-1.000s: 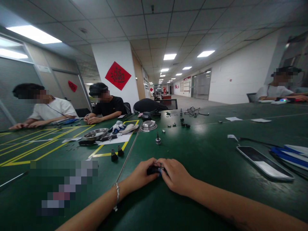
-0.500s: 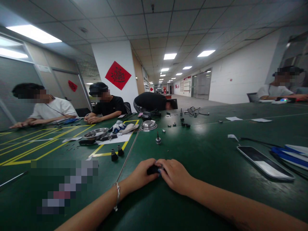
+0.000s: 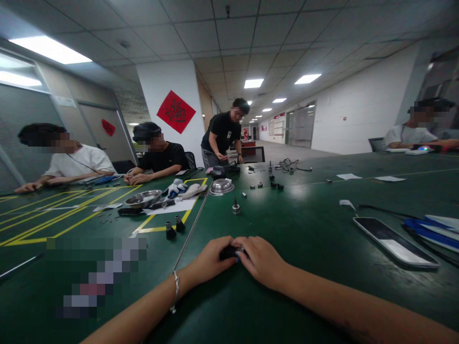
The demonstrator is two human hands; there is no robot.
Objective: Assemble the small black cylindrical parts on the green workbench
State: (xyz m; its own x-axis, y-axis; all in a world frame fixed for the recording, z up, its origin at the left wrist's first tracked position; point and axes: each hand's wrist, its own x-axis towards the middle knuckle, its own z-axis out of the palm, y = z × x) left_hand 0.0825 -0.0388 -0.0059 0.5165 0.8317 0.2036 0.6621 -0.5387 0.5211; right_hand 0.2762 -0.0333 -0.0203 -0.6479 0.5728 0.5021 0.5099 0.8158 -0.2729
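Observation:
My left hand (image 3: pixel 211 258) and my right hand (image 3: pixel 262 262) meet at the near middle of the green table (image 3: pixel 308 243). Both sets of fingers are curled around a small black part (image 3: pixel 228 253), largely covered, so its exact kind does not show. A metal piece with an upright stem (image 3: pixel 235 209) stands just beyond the hands, and a small metal fitting (image 3: pixel 244 195) lies past it. To the left of my hands are two black tapered pieces with metal tops (image 3: pixel 175 228).
Farther left lie a metal bowl (image 3: pixel 143 198), gloves (image 3: pixel 175 188) and paper. An upturned metal dish (image 3: pixel 221 187) is at mid-table. On the right are a phone (image 3: pixel 394 242), a dark cable and a blue-and-white bundle (image 3: pixel 435 231). Co-workers sit around; one person (image 3: pixel 224 131) stands at the far side.
The person at the far side, bent low before, now stands upright with a hand in front of the body. My hands and the black part have hardly moved.

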